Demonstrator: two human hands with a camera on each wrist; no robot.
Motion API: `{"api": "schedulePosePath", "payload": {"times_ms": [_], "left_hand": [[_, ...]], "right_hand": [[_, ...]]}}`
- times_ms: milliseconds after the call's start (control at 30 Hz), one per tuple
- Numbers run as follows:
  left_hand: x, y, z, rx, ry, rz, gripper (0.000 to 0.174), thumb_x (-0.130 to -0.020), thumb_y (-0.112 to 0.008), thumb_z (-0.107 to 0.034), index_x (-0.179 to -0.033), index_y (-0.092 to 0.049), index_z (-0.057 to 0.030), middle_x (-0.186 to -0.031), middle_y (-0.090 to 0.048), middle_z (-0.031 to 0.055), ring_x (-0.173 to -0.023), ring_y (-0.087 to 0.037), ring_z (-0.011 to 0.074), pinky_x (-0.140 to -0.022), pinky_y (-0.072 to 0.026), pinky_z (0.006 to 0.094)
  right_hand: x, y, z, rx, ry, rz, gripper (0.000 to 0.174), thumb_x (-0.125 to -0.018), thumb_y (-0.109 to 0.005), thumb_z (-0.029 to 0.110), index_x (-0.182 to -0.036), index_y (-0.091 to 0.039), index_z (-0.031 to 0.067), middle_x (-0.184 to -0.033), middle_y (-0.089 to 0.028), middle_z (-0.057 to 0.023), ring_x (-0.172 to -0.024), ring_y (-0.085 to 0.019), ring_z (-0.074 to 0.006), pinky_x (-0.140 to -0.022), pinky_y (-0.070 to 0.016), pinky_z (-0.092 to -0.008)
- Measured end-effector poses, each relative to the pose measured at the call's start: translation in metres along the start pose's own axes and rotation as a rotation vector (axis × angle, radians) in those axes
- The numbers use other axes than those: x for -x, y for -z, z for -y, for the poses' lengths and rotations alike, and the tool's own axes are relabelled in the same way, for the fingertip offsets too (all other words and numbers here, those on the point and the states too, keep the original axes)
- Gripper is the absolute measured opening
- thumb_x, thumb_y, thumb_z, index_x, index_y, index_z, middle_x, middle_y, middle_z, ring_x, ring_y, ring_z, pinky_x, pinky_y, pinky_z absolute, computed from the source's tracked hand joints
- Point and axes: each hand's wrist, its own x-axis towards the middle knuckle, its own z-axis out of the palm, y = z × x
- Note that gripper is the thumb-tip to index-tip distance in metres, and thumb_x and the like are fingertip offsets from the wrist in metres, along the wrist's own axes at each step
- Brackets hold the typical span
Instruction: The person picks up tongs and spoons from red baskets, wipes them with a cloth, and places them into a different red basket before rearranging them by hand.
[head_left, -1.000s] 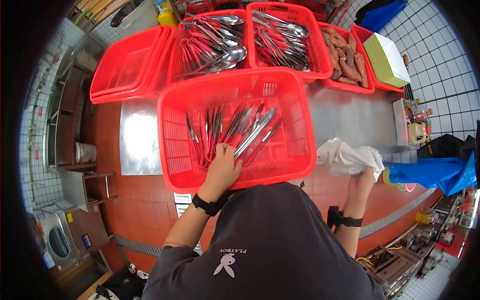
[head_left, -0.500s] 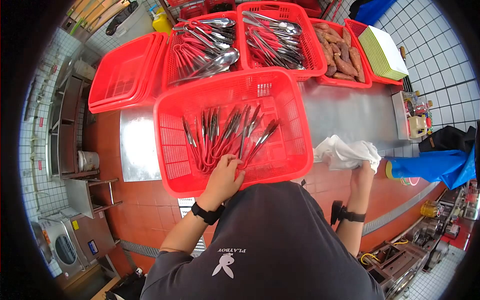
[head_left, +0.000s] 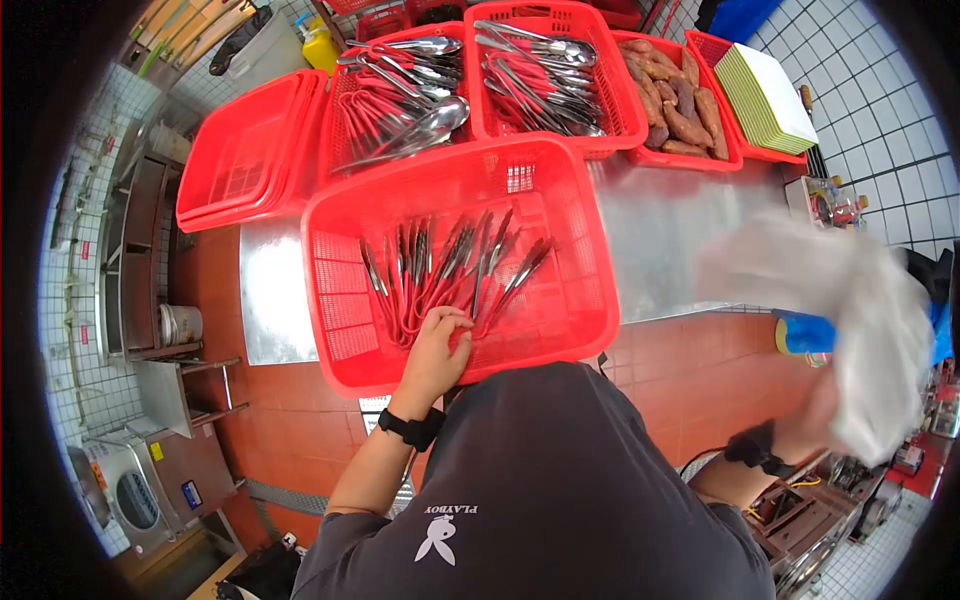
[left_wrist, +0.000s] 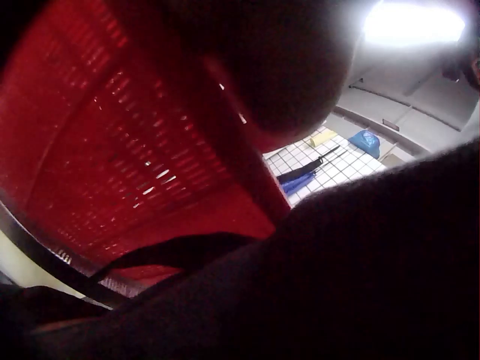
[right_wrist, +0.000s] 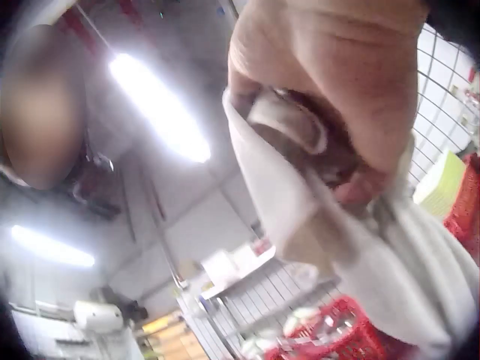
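In the head view my left hand reaches over the near wall of a large red plastic basket. Its fingers are loosely bent, right at the handle ends of several red-handled tongs fanned out on the basket floor, and nothing is gripped. My right hand clutches a white cloth off to the right, away from the basket; the cloth is blurred by motion. Folds of it hang from the curled fingers in the right wrist view. The left wrist view is dark, with the basket's perforated red wall filling its left side.
Behind the basket stand two red baskets of tongs and spoons, a basket of sweet potatoes and stacked green-edged white boards. Nested red trays are at the left. The steel table runs under them.
My right hand has swung the cloth far out to the right. The bright tongs by my left hand have been laid among the others, and that hand lingers at the handles.
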Motion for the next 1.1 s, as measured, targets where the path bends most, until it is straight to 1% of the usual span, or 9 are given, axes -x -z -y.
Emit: {"api": "schedulePosePath", "payload": {"times_ms": [233, 333, 400, 433, 700, 800, 867, 1033, 1100], "left_hand": [[0.000, -0.002, 0.003, -0.022, -0.031, -0.046, 0.015, -0.086, -0.061, -0.002, -0.101, -0.062, -0.0012, -0.113, -0.056, 0.0156, -0.110, -0.056, 0.0329, -0.095, -0.0452, 0.0378], [0.001, -0.001, 0.004, -0.029, -0.043, -0.081, 0.014, -0.086, -0.062, -0.003, -0.100, -0.062, -0.0016, -0.112, -0.056, 0.0156, -0.109, -0.057, 0.0336, -0.094, -0.0463, 0.0381], [0.004, -0.002, 0.005, -0.033, -0.040, -0.093, 0.014, -0.086, -0.062, -0.003, -0.099, -0.062, -0.0014, -0.112, -0.056, 0.0158, -0.108, -0.057, 0.0338, -0.094, -0.0465, 0.0382], [0.003, -0.003, 0.005, -0.042, -0.033, -0.107, 0.014, -0.086, -0.062, -0.003, -0.099, -0.062, -0.0014, -0.112, -0.056, 0.0159, -0.107, -0.058, 0.0340, -0.093, -0.0470, 0.0383], [0.002, -0.005, 0.003, -0.077, -0.042, -0.132, 0.014, -0.086, -0.062, -0.002, -0.099, -0.063, -0.0015, -0.111, -0.057, 0.0158, -0.104, -0.059, 0.0345, -0.089, -0.0487, 0.0386], [0.002, -0.006, 0.003, -0.068, -0.052, -0.138, 0.014, -0.086, -0.061, -0.002, -0.100, -0.063, -0.0015, -0.111, -0.057, 0.0157, -0.104, -0.059, 0.0343, -0.090, -0.0486, 0.0386], [0.002, -0.006, 0.003, -0.072, -0.048, -0.143, 0.014, -0.086, -0.061, -0.003, -0.100, -0.063, -0.0014, -0.111, -0.057, 0.0156, -0.104, -0.059, 0.0342, -0.090, -0.0484, 0.0384], [0.003, -0.004, 0.003, -0.048, -0.034, -0.151, 0.013, -0.087, -0.061, -0.002, -0.100, -0.063, -0.0014, -0.110, -0.057, 0.0157, -0.104, -0.059, 0.0340, -0.091, -0.0479, 0.0381], [0.003, -0.004, 0.004, -0.044, -0.029, -0.149, 0.013, -0.087, -0.061, -0.002, -0.100, -0.063, -0.0015, -0.110, -0.057, 0.0157, -0.104, -0.059, 0.0340, -0.091, -0.0478, 0.0381]], "right_hand": [[-0.012, -0.027, -0.047, -0.616, -0.884, -0.177, 0.064, -0.092, -0.055, 0.046, -0.140, -0.045, 0.0058, -0.143, -0.045, -0.0130, -0.137, -0.037, -0.0267, -0.109, -0.0333, -0.0435], [0.045, -0.052, -0.032, -1.658, -1.454, 0.122, 0.058, -0.090, -0.056, 0.039, -0.141, -0.046, 0.0111, -0.140, -0.050, -0.0114, -0.129, -0.044, -0.0282, -0.103, -0.0373, -0.0430], [0.044, -0.063, -0.029, -0.610, -1.031, 0.564, 0.055, -0.090, -0.055, 0.033, -0.139, -0.047, 0.0086, -0.140, -0.050, -0.0117, -0.127, -0.046, -0.0274, -0.101, -0.0390, -0.0436], [0.055, -0.061, -0.036, -1.181, -1.354, 0.194, 0.049, -0.091, -0.053, 0.026, -0.136, -0.048, 0.0065, -0.140, -0.050, -0.0114, -0.125, -0.048, -0.0268, -0.099, -0.0415, -0.0436], [0.038, -0.055, -0.046, -1.985, -0.962, -0.068, 0.048, -0.097, -0.044, 0.023, -0.138, -0.042, -0.0008, -0.142, -0.047, -0.0182, -0.126, -0.049, -0.0303, -0.102, -0.0415, -0.0480], [0.065, -0.058, -0.071, -1.913, -1.209, -0.412, 0.048, -0.099, -0.043, 0.026, -0.136, -0.045, -0.0027, -0.142, -0.048, -0.0184, -0.128, -0.048, -0.0319, -0.110, -0.0367, -0.0512], [0.113, -0.056, -0.124, -1.899, -1.321, -0.067, 0.040, -0.100, -0.040, 0.023, -0.133, -0.051, 0.0019, -0.135, -0.055, -0.0143, -0.125, -0.051, -0.0303, -0.109, -0.0376, -0.0468], [0.068, -0.075, -0.044, -1.267, -1.596, 0.201, 0.040, -0.102, -0.040, 0.023, -0.134, -0.049, 0.0019, -0.133, -0.057, -0.0128, -0.118, -0.056, -0.0267, -0.103, -0.0448, -0.0384], [0.060, -0.047, -0.048, -1.342, -1.280, 0.099, 0.047, -0.099, -0.048, 0.030, -0.136, -0.048, 0.0007, -0.135, -0.055, -0.0158, -0.121, -0.055, -0.0272, -0.104, -0.0443, -0.0446]]}}
